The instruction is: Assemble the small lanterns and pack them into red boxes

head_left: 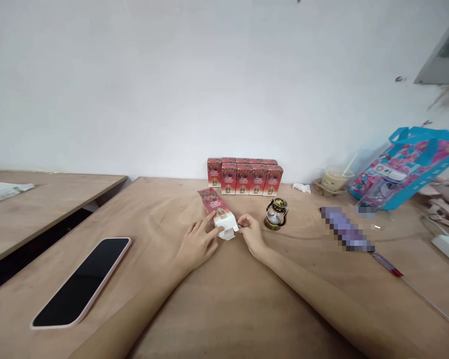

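A red printed cardboard box [214, 203] lies on the wooden table, its near end open with white flaps [227, 230] folded out. My left hand [199, 243] grips its left side, the index finger on the printed face and the thumb by the white flaps. At the right edge of the open end, my right hand [251, 233] has its fingertips pinched against a side flap. Just right of that hand stands a small black and gold lantern [276, 214] with a clear body. The inside of the box cannot be seen.
Several closed red boxes [243, 180] stand in rows near the wall. A phone [83, 281] lies on the left. To the right are a crumpled tissue [301, 188], an iced drink cup [336, 178], a blue flowered bag [407, 164] and a long purple item [346, 228], partly blurred.
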{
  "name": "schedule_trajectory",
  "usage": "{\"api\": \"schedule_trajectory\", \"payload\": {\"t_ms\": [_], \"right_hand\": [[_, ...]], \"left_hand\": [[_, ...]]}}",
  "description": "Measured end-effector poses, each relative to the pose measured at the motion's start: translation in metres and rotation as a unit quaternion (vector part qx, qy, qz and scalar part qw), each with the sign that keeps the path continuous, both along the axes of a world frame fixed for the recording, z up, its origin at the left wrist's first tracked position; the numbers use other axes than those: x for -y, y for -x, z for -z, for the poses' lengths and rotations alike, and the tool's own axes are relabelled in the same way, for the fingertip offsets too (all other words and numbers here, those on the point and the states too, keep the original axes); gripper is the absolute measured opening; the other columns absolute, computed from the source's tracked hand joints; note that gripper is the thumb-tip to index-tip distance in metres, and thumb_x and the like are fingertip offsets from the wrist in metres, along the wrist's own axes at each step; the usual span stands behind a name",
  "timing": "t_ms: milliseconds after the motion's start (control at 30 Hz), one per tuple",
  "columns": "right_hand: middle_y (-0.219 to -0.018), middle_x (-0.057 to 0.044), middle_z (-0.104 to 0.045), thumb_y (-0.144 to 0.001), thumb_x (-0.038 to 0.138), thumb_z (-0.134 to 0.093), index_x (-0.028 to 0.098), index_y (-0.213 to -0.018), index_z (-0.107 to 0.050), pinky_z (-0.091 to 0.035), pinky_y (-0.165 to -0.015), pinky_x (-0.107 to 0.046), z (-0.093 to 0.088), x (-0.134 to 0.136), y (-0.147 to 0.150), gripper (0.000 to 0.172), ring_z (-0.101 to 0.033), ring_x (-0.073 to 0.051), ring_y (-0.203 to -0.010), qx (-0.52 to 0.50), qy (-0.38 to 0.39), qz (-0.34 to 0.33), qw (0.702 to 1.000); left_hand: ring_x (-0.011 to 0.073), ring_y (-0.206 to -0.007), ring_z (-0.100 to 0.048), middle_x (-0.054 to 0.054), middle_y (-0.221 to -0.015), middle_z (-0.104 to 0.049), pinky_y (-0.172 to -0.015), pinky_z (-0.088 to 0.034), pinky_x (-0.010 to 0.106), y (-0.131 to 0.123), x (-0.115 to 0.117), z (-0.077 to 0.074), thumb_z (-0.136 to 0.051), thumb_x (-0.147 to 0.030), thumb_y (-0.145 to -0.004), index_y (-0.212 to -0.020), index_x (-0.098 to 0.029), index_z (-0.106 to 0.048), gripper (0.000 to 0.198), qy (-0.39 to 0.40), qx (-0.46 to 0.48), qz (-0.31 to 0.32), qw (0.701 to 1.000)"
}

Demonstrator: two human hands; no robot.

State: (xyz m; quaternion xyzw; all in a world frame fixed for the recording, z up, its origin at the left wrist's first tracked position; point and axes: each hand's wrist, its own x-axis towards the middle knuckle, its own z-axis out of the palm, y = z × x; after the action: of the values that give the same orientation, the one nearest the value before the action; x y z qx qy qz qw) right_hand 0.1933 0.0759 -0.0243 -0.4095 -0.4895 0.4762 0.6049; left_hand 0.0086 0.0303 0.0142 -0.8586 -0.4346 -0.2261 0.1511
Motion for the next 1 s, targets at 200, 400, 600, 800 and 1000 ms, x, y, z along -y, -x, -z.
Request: {"api": "schedule_trajectory", "payload": {"t_ms": [200, 400, 600, 800, 1000], "right_hand": [[-0.084, -0.004, -0.067, -0.065, 0.018, -0.055, 0.018, -0.072, -0.069, -0.046, -0.084, -0.036, -0.006, 0.008, 0.003, 0.015, -0.062, -0.020, -0.084, 0.070, -0.033, -0.002, 0.997], [-0.107, -0.007, -0.062, -0.077, 0.018, -0.051, 0.020, -0.096, -0.068, -0.043, -0.094, -0.036, -0.019, 0.022, 0.004, 0.025, -0.058, -0.019, -0.101, 0.155, -0.099, -0.021, 0.983], [-0.116, -0.009, -0.052, -0.077, 0.014, -0.056, 0.023, -0.115, -0.054, -0.044, -0.097, -0.042, -0.022, 0.035, 0.010, 0.039, -0.052, -0.023, -0.109, 0.269, -0.222, 0.014, 0.937], [-0.117, -0.009, -0.055, -0.077, -0.001, -0.038, 0.025, -0.117, -0.054, -0.041, -0.102, -0.042, -0.020, 0.039, 0.006, 0.050, -0.050, -0.021, -0.116, 0.325, -0.362, -0.037, 0.873], [-0.111, -0.008, -0.057, -0.080, 0.012, -0.051, 0.025, -0.112, -0.052, -0.051, -0.088, -0.036, -0.022, 0.036, 0.006, 0.034, -0.057, -0.020, -0.106, 0.196, -0.264, -0.026, 0.944]], "left_hand": [[0.0279, -0.105, -0.057, 0.014, -0.135, -0.047, -0.080, -0.046, 0.040, 0.000, 0.000, -0.001, -0.048, -0.028, -0.085, -0.108, -0.024, -0.060, 0.026, -0.006, 0.007, -0.035, 0.999], [0.0282, -0.097, -0.056, 0.015, -0.126, -0.052, -0.077, -0.040, 0.040, 0.001, -0.001, 0.000, -0.055, -0.044, -0.083, -0.100, -0.025, -0.064, 0.027, -0.058, -0.017, -0.070, 0.996], [0.0207, -0.079, -0.055, 0.009, -0.096, -0.060, -0.071, -0.037, 0.033, 0.004, -0.004, 0.005, -0.055, -0.041, -0.086, -0.084, -0.026, -0.064, 0.018, -0.164, -0.050, -0.044, 0.984], [0.0253, -0.110, -0.055, 0.010, -0.116, -0.060, -0.099, -0.028, 0.047, -0.002, 0.002, -0.001, -0.057, -0.023, -0.082, -0.095, -0.024, -0.060, 0.014, -0.250, 0.034, 0.020, 0.967], [0.0283, -0.122, -0.049, 0.013, -0.126, -0.058, -0.105, -0.019, 0.055, 0.002, 0.000, -0.002, -0.056, -0.029, -0.081, -0.116, -0.026, -0.054, 0.035, -0.149, 0.026, 0.057, 0.987]]}}
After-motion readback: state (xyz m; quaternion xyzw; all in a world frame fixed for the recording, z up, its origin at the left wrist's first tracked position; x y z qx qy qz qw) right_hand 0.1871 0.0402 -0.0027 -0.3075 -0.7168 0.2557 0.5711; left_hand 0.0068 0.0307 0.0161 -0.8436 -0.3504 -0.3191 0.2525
